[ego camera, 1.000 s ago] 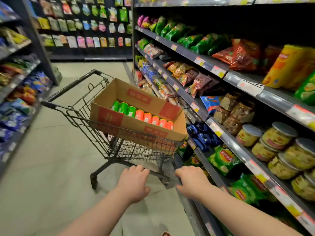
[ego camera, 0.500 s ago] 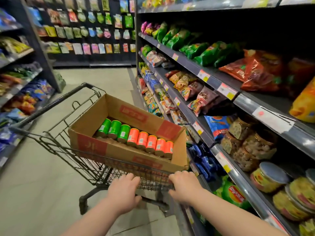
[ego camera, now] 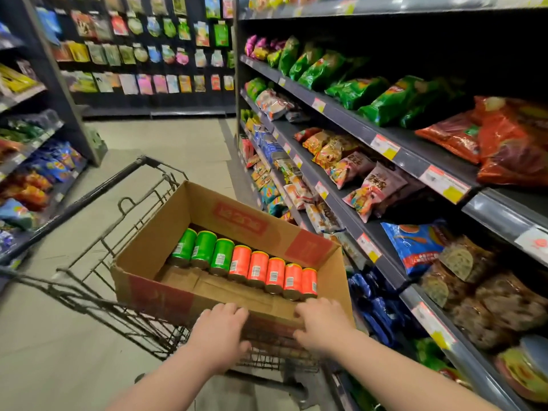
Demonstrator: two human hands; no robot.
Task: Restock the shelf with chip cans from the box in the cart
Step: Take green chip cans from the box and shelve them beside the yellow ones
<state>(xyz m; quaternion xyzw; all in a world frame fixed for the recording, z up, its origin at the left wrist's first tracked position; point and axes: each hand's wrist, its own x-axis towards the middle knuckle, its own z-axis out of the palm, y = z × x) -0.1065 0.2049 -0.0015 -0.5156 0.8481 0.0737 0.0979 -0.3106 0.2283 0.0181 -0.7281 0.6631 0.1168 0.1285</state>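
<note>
While both hands sit at the near end of the wire shopping cart (ego camera: 89, 301), the cardboard box (ego camera: 166, 247) rests inside its basket with its top open. The left hand (ego camera: 221, 330) and the right hand (ego camera: 323, 324) lie side by side and a little apart. Each has its fingers curled forward over the cart's near rim, and the fingertips reach the top edge of the box's near wall. The thumbs are hidden below, so how fully each grip closes cannot be seen.

Eight chip cans stand in one row, shoulder to shoulder, toward the far wall of the box. Three are green chip cans (ego camera: 204, 249) on the left, and five are orange chip cans (ego camera: 274, 272) on the right. The near half of the box floor shows bare cardboard.

The cart stands just beside the snack shelf (ego camera: 350, 120) on the right. Its tiers carry green chip bags (ego camera: 355, 90), red bags (ego camera: 504, 143) and a blue bag (ego camera: 415, 247). Price tags (ego camera: 385, 146) are fixed along the shelf edges. More racks of snack packets line the left side and the far end of the aisle.
</note>
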